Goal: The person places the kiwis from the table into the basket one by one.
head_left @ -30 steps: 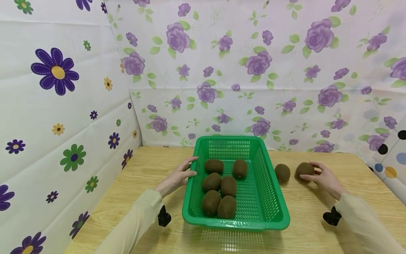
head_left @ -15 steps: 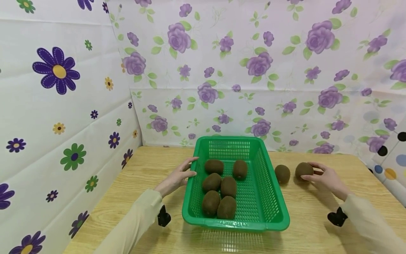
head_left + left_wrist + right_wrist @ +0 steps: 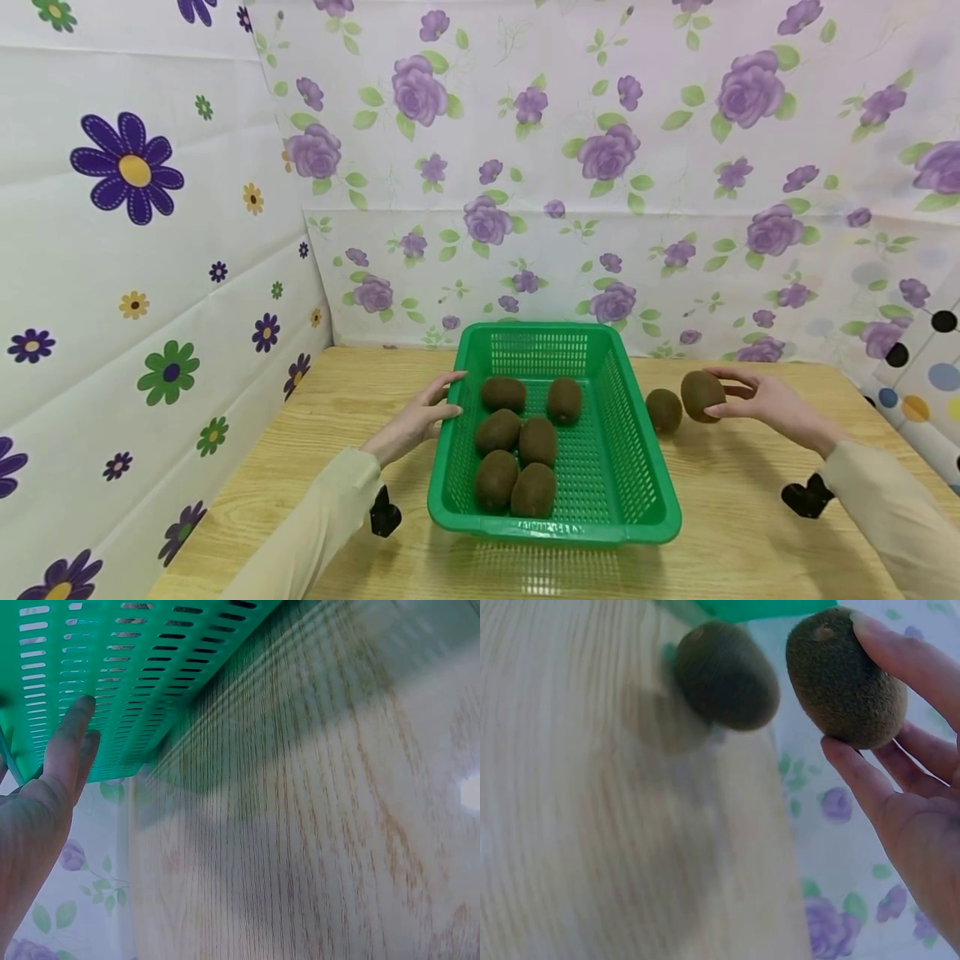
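Note:
In the head view, a green plastic basket (image 3: 577, 531) with slotted walls stands mid-table, holding several brown kiwifruit (image 3: 537, 442). My left hand (image 3: 408, 425) grips its left rim; in the left wrist view, fingers (image 3: 67, 742) of that hand lie against the outer wall. To the basket's right, my right hand (image 3: 772, 407) holds a kiwifruit (image 3: 702, 396) between thumb and fingers. The right wrist view shows this held kiwifruit (image 3: 844, 682) above the table. Close by, another kiwifruit (image 3: 664, 412) rests on the table next to the basket's right wall.
The wooden table (image 3: 345, 383) extends on both sides of the basket. A floral cloth (image 3: 517, 167) hangs behind it, and a second flowered cloth (image 3: 172, 275) covers the left side. Dotted cloth (image 3: 918, 383) shows at the right. Each wrist wears a black camera (image 3: 807, 497).
My right hand has lifted its kiwifruit off the table and brought it slightly left, nearer the other loose one. The left hand stays at the basket rim.

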Available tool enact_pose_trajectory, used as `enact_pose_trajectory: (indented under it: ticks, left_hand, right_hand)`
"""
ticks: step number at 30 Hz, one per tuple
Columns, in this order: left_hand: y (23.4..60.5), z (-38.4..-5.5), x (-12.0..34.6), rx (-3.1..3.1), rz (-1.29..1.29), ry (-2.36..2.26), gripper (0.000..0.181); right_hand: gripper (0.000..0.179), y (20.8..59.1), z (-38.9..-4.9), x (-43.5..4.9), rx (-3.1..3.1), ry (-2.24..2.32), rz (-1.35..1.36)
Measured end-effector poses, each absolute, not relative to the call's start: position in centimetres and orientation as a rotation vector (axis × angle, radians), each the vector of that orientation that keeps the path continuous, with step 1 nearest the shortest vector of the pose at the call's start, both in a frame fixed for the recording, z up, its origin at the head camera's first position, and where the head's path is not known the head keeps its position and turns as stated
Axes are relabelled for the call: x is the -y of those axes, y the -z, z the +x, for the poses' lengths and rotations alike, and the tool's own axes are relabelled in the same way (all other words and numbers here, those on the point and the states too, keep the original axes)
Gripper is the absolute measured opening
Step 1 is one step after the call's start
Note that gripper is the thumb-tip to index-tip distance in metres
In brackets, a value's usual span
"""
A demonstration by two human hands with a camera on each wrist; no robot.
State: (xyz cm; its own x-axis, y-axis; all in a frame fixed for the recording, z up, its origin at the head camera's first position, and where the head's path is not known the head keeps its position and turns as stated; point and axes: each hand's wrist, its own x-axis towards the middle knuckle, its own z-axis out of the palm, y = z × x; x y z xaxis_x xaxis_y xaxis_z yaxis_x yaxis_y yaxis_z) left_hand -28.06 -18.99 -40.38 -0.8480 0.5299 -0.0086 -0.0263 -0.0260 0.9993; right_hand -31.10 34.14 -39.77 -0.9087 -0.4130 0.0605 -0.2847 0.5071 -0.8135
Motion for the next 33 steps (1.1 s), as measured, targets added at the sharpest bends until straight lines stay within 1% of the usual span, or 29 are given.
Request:
enact_pose_trajectory:
  ticks: [13,18,23,26,33]
  left_hand:
    - [40.1,-27.8,18.9,-1.873,0.514,-1.942,0.058]
    - [39.0,-27.2,18.7,-1.857,0.514,-1.922,0.059]
    - [38.1,-26.6,18.5,-1.859,0.511,-1.917,0.059]
    - [38.3,-26.7,18.6,-1.857,0.514,-1.921,0.06]
    - [40.0,-27.8,18.9,-1.878,0.51,-1.936,0.058]
  right_hand:
    - [0.065,34.8,-30.8,-29.5,-2.459,1.336,-0.769]
    - [0.065,33.7,-30.5,-27.7,-2.372,1.278,-0.775]
    - [0.066,32.7,-30.6,-25.3,-2.306,1.191,-0.868]
    - [0.066,32.0,-30.5,-23.8,-2.283,1.129,-0.939]
    - [0.065,30.5,-29.8,-20.5,-2.204,1.024,-1.064]
